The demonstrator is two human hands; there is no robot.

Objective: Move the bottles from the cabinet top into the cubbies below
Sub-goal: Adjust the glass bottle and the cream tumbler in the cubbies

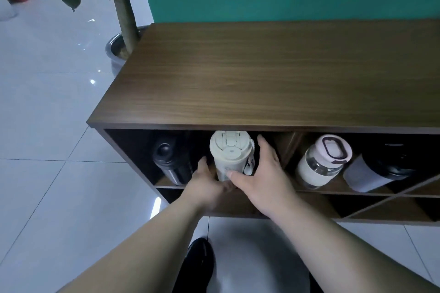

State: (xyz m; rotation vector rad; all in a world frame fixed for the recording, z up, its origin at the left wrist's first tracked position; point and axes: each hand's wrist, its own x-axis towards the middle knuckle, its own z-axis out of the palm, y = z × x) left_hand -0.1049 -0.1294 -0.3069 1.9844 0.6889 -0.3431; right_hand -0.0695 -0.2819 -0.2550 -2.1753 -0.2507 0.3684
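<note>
Cream plastic tumbler [232,158] with a flat flip-top lid, lid facing camera, sits at the mouth of the upper left cubby [133,150] of the dark walnut-veneer cabinet [262,74], lid just under the top board's front edge. Body is off-white with a faint printed label low down and a small white tag hanging at its right side. Left hand [204,185] cups the base from lower left, fingers curled under it. Right hand [262,178] wraps the right side, thumb across the lower front, fingers reaching up beside the lid; both hands grip the tumbler. Same cubby, further left: black cylindrical flask [170,162] with a domed cap, upright-ish, just beside the tumbler, contact unclear. Next cubby to the right: clear glass bottle [321,162] with white sleeve and pink-rimmed lid, tilted left, and a grey-sleeved bottle with black lid [373,171], tilted too, close together. Cabinet top shows bare wood. Potted plant [121,19] in a grey pot stands at the cabinet's left rear corner on glossy white floor tiles [47,114].
</note>
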